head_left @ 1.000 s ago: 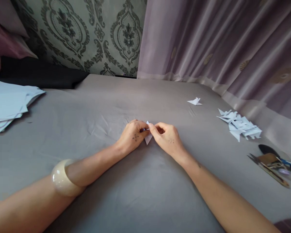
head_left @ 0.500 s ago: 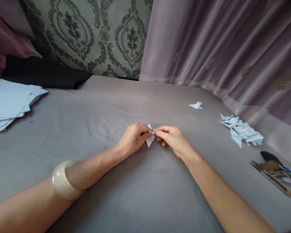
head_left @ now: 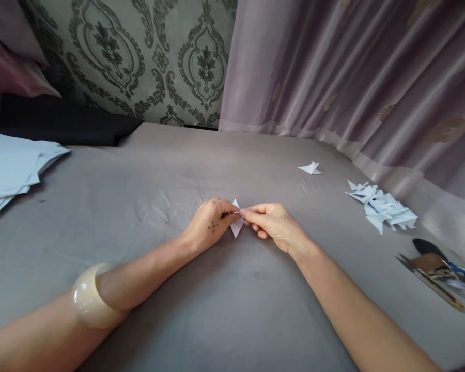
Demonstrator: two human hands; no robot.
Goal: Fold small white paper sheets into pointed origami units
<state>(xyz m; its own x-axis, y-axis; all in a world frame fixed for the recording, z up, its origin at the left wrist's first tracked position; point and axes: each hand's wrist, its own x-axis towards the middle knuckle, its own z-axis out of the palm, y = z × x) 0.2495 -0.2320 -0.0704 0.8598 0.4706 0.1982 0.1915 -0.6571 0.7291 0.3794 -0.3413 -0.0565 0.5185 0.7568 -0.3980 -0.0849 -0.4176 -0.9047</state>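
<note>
A small folded white paper figure (head_left: 236,228) is pinched between my two hands, low over the grey cloth, with a pointed tip showing above and below the fingers. My left hand (head_left: 210,223), on the arm with the cream bangle, is closed with thumb and forefinger on its middle. From the right, my right hand (head_left: 273,223) pinches the same paper, its fingertips meeting those of the left. The fingers cover the paper's centre, so the folds there are hidden.
A lone folded paper figure (head_left: 311,168) lies beyond my right hand. Farther right is a pile of folded paper figures (head_left: 383,206), and nearer me several tools, with pointed scissors (head_left: 430,283) among them. White paper sheets (head_left: 11,168) and black cloth (head_left: 62,121) lie at left.
The whole view has shifted slightly, so things appear a little farther left. My right fingertips have closed in tighter on the paper beside the left ones; both hands keep their hold.
</note>
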